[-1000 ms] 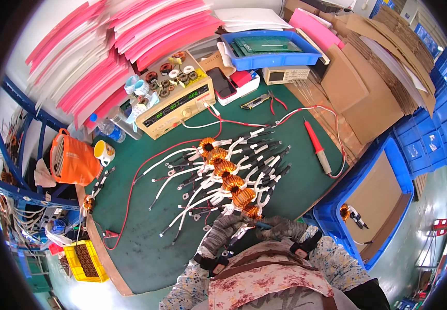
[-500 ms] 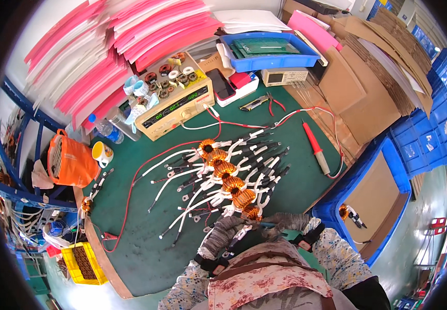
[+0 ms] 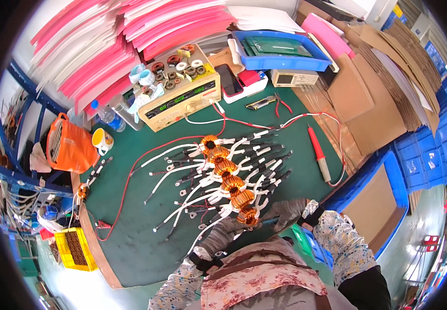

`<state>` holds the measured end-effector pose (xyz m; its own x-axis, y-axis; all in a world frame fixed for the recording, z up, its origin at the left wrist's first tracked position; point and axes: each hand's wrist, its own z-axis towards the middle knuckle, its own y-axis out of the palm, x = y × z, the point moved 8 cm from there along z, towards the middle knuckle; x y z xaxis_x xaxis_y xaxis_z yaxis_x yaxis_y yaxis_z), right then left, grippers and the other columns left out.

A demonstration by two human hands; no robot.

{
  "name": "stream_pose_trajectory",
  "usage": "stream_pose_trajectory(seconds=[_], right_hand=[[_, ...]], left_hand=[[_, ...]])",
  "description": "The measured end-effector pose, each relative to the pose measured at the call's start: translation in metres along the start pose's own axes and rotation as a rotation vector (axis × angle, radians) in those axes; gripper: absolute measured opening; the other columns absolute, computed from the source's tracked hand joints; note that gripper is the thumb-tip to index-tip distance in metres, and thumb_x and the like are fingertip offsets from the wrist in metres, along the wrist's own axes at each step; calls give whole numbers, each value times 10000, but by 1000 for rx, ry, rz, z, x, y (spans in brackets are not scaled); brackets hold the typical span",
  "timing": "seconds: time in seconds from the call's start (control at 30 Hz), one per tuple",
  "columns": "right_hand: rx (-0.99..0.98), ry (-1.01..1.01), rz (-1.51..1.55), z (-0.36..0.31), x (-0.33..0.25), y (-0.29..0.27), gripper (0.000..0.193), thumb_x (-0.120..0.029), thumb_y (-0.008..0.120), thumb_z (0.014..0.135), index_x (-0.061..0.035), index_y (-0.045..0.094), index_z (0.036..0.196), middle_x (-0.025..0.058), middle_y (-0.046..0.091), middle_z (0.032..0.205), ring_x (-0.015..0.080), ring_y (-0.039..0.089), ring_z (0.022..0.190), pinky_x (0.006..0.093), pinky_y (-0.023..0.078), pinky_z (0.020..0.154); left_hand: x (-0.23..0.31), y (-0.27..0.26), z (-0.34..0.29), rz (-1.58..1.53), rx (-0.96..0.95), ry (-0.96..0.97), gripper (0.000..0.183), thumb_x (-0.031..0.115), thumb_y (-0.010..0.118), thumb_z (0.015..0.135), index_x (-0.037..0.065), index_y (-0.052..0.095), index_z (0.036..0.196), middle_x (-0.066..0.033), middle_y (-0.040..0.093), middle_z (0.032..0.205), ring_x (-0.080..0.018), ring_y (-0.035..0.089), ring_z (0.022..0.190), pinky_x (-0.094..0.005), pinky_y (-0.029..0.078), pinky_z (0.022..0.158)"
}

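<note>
A row of copper-wound toroidal coils (image 3: 225, 166) with white and black leads lies down the middle of the green bench mat (image 3: 130, 258). At the near end of the row, my left hand (image 3: 221, 233), in a grey knit glove, is closed around the leads of the nearest coil (image 3: 247, 216). Just right of that coil, my right hand (image 3: 288, 212), gloved too, is closed on a slim teal rod-like thing (image 3: 270, 221) pointing toward the coil. The kind of this thing is unclear, and the fingertips of both hands are partly hidden.
A bench meter (image 3: 179, 103) with small coils on top stands behind the row. A red test probe (image 3: 317, 150) lies to the right, pliers (image 3: 283, 105) farther back. A mug (image 3: 102, 140) and an orange bag (image 3: 73, 147) are left; a blue bin (image 3: 402, 206) is at the right.
The view has shifted slightly. My right hand has risen a little beside the nearest coil, and a white lead now stretches leftward from under my left hand. My right arm now covers the bin's coil spot.
</note>
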<state>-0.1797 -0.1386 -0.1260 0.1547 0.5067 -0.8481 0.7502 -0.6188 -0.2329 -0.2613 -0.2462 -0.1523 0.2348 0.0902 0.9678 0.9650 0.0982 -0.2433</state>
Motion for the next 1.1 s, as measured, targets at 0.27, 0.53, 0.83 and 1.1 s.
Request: stream_pose_trajectory(seconds=[0.27, 0.53, 0.83, 1.1], right_hand=[[286, 114, 106, -8, 4, -29, 622, -335, 688, 710, -74, 477, 1233, 13, 492, 670, 135, 436, 615, 312, 382, 584], [1423, -613, 1281, -92, 103, -57, 295, -126, 575, 808, -107, 549, 1101, 31, 550, 799, 133, 507, 698, 291, 424, 657], [1341, 171, 547, -174, 165, -119, 462, -85, 648, 691, -44, 509, 1130, 19, 557, 903, 119, 507, 710, 254, 439, 644], [1269, 478, -465, -149, 156, -240, 520, -234, 668, 640, -114, 499, 1117, 153, 563, 921, 335, 542, 845, 423, 419, 744]], left_hand=[[-7, -15, 0, 10, 274, 28, 209, 37, 603, 789, 56, 628, 996, -103, 640, 870, -223, 598, 785, -310, 460, 706], [-17, -13, 9, 287, 382, 15, 147, 116, 640, 751, 98, 651, 896, -94, 636, 787, -266, 585, 735, -350, 457, 656], [-24, -10, 36, 407, 316, -240, 165, 211, 618, 773, 112, 647, 903, -114, 625, 752, -288, 591, 685, -367, 473, 626], [-22, -25, -35, -104, 788, -451, 284, 311, 583, 831, 33, 630, 858, -91, 636, 792, -203, 585, 677, -308, 475, 622]])
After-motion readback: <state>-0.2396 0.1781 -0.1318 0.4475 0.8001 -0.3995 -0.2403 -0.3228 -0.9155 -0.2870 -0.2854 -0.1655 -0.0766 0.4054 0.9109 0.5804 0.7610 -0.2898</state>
